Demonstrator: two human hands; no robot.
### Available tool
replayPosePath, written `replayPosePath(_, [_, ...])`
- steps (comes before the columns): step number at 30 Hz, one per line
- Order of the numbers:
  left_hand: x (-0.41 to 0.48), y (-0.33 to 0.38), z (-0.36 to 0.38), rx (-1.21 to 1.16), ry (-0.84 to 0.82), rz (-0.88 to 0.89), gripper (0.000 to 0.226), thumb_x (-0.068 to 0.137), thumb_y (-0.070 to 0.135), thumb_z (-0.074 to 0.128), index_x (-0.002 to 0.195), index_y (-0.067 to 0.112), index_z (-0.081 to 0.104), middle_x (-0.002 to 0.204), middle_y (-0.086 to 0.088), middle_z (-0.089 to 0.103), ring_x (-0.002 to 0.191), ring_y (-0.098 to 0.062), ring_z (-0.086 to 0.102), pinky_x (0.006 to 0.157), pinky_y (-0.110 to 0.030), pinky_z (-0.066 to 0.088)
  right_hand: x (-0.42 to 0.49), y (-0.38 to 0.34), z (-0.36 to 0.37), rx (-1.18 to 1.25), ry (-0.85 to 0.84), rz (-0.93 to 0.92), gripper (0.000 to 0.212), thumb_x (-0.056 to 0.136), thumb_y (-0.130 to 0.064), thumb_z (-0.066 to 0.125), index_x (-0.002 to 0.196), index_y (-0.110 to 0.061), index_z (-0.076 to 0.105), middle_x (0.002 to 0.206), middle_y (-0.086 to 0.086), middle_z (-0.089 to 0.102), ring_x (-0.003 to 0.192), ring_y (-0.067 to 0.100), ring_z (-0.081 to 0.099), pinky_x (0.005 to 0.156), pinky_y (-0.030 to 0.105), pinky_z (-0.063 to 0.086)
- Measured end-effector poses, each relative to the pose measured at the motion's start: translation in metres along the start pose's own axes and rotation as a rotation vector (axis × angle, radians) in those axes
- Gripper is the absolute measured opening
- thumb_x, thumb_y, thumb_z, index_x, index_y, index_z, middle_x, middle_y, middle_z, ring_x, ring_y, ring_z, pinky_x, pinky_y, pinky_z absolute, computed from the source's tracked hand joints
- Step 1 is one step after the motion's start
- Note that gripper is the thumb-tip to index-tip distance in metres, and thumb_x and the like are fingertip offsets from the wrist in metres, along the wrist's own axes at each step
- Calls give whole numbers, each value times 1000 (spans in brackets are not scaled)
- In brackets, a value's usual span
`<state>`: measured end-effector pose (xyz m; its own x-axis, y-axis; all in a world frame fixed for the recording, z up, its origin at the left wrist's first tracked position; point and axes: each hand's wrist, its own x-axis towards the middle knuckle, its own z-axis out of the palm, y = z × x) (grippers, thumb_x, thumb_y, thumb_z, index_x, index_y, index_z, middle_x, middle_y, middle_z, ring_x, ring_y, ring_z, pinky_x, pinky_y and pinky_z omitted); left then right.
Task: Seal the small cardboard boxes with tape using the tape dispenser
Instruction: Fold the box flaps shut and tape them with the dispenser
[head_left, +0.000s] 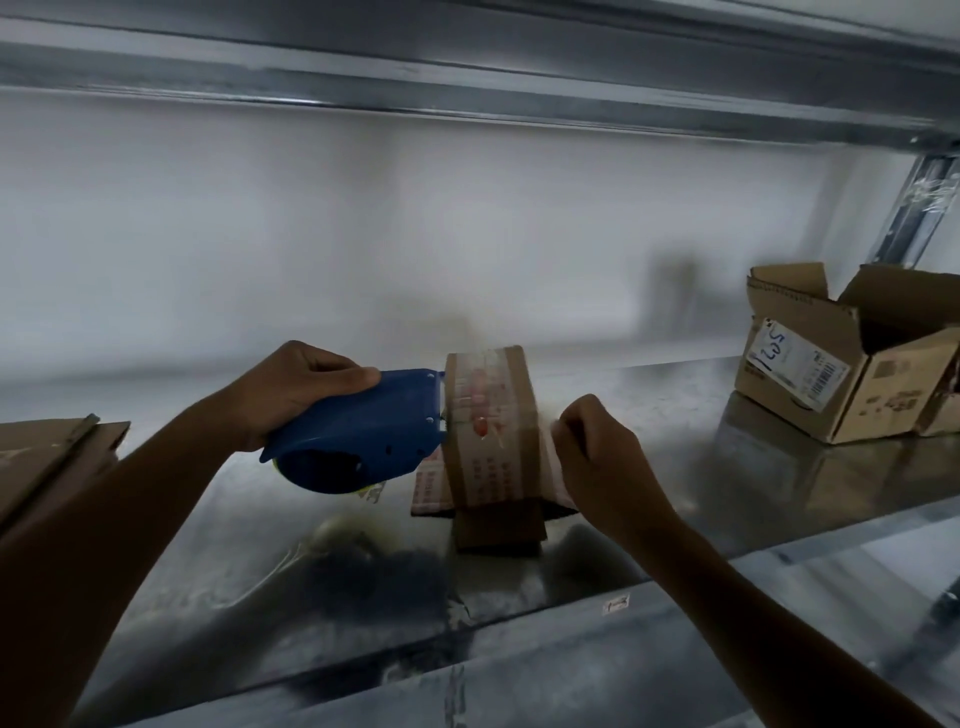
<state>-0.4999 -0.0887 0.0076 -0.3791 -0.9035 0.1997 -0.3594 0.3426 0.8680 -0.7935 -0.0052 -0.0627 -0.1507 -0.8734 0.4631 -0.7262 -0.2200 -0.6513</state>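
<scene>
A: On the metal shelf (649, 415), middle, the small box (493, 457) is propped on edge. The tape dispenser (358, 431) is gripped by the left hand (296, 389), mouth pressed to its left side.

B: Mid-taping, looks like. Box's right edge is clutched by the right hand (592, 441). Next the tape (475, 400) probably needs tearing.

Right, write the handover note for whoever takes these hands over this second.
Left hand grips the blue tape dispenser, its front edge against the small cardboard box.
Right hand, fingers curled, holds that box's right side.
The box stands on the metal shelf; glossy tape already covers its top.
Left: finish and cut this strip, then tape the open labelled box at far right, flaps up.
</scene>
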Motion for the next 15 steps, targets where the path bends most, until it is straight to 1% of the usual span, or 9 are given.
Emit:
replayPosePath(2, [-1,-1,-1,-13,-4,-3,54,58,76,77,69,24,80,67,-1,72,56,-11,64,54,-21,47,3,12,1,-50,22,-58,13,102,-30,51,94,-23,45,81,-3,54,71,9,55,61,19,45])
replayPosePath(4, [-1,0,1,-38,12,-9,35,76,58,74,67,25,80,66,-1,72,55,-10,64,55,-24,47,5,16,-2,48,164,-77,7,103,-20,48,96,-24,47,81,-3,54,70,11,54,62,27,46])
replayPosePath(5, [1,-1,1,-40,16,-9,28,83,46,70,67,25,80,66,-1,72,55,-11,64,56,-25,46,6,13,-6,110,260,-90,8,102,-15,46,99,-23,49,80,-4,53,68,9,52,62,27,43])
replayPosePath(6, [1,0,1,-41,22,-13,26,85,40,68,67,24,80,67,-1,72,56,-11,65,57,-25,46,7,7,-11,132,336,-138,9,101,-16,45,103,-21,51,82,-7,52,70,5,50,65,22,41])
replayPosePath(7, [2,-1,1,-42,18,-10,26,82,44,69,69,24,81,67,-1,73,57,-12,65,57,-25,46,9,-1,-16,93,374,-220,14,100,-21,43,108,-20,54,90,-9,51,76,2,49,70,17,39])
replayPosePath(9, [2,1,2,-53,3,3,42,65,66,76,71,24,81,67,0,72,57,-10,65,54,-22,48,14,-20,-21,-69,311,-421,33,102,-33,37,118,-14,59,107,-8,46,93,3,48,80,9,36])
replayPosePath(11, [2,0,2,-71,7,8,67,43,83,79,74,24,81,69,0,73,57,-10,66,51,-18,48,23,-36,-18,-227,186,-575,41,105,-38,35,124,-13,60,108,-6,42,99,7,42,83,12,35])
replayPosePath(13, [3,-1,2,-97,10,12,76,34,87,79,76,23,82,71,-2,75,58,-12,67,51,-18,49,35,-42,-13,-333,93,-683,44,106,-42,34,126,-13,61,104,-2,43,98,10,39,79,21,39])
replayPosePath(15, [3,-2,3,-113,15,19,77,34,87,79,76,22,82,71,-3,74,58,-12,67,51,-18,49,45,-39,-9,-361,-1,-733,55,104,-50,29,130,-13,60,104,1,45,97,10,37,73,21,38])
